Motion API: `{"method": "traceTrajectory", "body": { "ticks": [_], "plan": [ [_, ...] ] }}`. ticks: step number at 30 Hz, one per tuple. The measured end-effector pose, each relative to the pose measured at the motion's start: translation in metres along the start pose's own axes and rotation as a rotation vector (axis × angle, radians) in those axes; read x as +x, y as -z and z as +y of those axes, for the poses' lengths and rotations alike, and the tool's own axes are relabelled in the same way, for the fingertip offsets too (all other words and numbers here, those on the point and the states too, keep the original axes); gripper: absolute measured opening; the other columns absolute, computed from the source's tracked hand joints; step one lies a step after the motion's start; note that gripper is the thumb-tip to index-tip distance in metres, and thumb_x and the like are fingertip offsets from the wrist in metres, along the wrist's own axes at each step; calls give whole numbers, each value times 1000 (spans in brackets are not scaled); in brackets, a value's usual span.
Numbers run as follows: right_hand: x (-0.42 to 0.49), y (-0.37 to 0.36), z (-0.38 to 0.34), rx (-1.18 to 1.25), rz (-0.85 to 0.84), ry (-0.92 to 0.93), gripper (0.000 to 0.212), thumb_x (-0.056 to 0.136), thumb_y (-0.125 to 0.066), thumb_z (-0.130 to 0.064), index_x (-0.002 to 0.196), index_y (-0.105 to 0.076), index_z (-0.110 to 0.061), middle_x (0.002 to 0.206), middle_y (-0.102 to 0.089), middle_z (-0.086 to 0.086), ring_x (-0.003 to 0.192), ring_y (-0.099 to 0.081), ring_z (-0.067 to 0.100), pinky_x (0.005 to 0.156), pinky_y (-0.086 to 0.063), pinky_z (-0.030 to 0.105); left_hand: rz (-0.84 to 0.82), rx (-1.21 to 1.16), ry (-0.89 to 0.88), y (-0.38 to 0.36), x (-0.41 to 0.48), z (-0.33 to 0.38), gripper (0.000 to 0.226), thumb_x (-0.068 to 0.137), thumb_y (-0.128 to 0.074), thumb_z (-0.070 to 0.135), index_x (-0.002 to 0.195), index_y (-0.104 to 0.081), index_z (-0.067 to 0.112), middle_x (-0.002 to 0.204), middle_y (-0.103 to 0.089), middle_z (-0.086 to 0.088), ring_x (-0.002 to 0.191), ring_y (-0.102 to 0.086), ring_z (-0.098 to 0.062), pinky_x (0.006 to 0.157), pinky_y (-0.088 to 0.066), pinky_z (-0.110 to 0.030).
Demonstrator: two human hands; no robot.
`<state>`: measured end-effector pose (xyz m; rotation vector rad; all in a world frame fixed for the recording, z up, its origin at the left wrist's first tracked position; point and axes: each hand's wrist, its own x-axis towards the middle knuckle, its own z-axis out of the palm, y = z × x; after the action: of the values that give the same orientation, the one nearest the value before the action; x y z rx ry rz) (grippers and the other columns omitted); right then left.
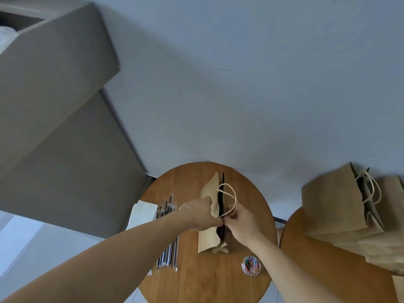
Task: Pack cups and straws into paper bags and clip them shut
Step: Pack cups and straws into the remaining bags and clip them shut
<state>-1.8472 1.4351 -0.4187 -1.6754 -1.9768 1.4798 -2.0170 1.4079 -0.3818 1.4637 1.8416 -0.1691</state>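
Bag [208, 239]: upright on table [196, 281]
Left hand [200, 214]: pinches bag's rim
Right hand [239, 224]: pinches same rim
Clip tub [251, 265]: near bag

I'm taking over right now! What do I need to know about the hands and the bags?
Left hand pinches the top edge of the paper bag; right hand pinches it from the other side, holding the mouth nearly shut.
The bag stands on the round table; straws lie to its left, the tub of paper clips nearer, to its right.
Other bags lie on the second table.
What's inside the held bag is hidden; no clip shows on it. Left: clip it shut.
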Motion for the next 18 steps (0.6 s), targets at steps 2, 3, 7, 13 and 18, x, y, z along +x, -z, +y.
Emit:
{"method": "traceTrajectory", "body": {
  "ticks": [2,3,7,13,18],
  "plan": [
    [2,0,0,15,43,-35,5,93,-60,-29,95,-60,-24,89,-65,-6,81,-61,8,63,-43,19,29,16,23,-1,-1,4,72,81,-60,57,137,-40,16,112,-63,-4,99,-62,-24,87,-55,-41],
    [2,1,1,-11,78,-57,8,94,-57,-31,94,-59,-23,87,-64,-7,77,-61,7,60,-40,18,51,25,46,-1,-1,4,66,83,-59,53,135,-41,16,108,-63,-4,96,-64,-24,85,-56,-41],
    [2,7,3,-240,213,-131,19,92,-60,-40,95,-53,-23,78,-61,-8,62,-60,7,47,-37,15,142,-8,139,-7,1,0,45,92,-57,43,126,-44,18,103,-64,-1,91,-66,-21,85,-58,-38],
    [6,12,-2,-577,231,-115,24,93,-59,-44,106,-50,-27,86,-62,-10,63,-60,8,49,-42,14,277,6,213,-11,15,-5,24,97,-53,35,113,-59,18,93,-65,1,80,-65,-15,73,-56,-27],
    [-4,37,17,-618,254,-162,27,93,-60,-42,111,-52,-25,90,-62,-11,70,-62,9,51,-43,13,354,-5,326,2,14,-36,16,94,-59,25,109,-62,21,82,-59,6,72,-60,-12,64,-52,-23]
  ]
}}
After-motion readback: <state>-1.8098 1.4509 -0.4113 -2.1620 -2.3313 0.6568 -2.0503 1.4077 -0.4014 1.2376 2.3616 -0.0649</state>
